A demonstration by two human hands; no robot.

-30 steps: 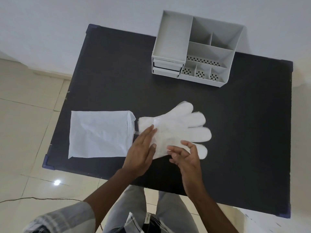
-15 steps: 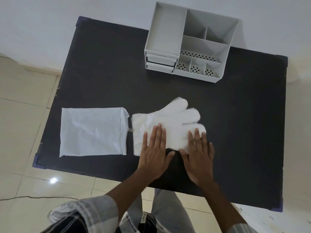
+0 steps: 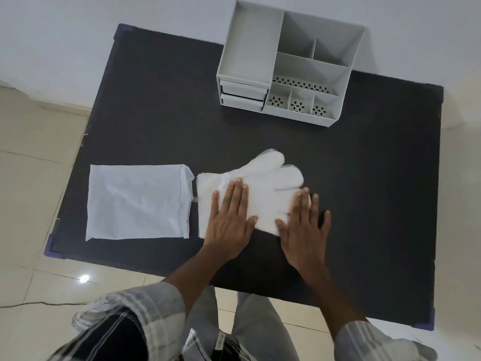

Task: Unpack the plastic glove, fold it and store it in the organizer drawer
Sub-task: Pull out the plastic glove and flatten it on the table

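A translucent white plastic glove (image 3: 268, 178) lies flat on the black table (image 3: 161, 113), its fingers pointing right and away. My left hand (image 3: 229, 217) presses palm down on the cuff half. My right hand (image 3: 304, 225) lies flat over the lower fingers, which look folded in. Both hands have fingers spread and grip nothing. The glove's white wrapper (image 3: 135, 201) lies flat just left of the glove. The grey organizer (image 3: 289, 66) stands at the table's far edge, with two shut drawers (image 3: 243, 96) at its front left.
The organizer has several open compartments, some with perforated bottoms. Purple corner guards (image 3: 53, 246) cap the table's corners. Tiled floor surrounds the table, and a white wall rises behind it. My legs are below the near edge.
One second ago my hands were lifted, handling the glove's lower edge. They have since come down flat on the glove, and its lower fingers no longer stick out.
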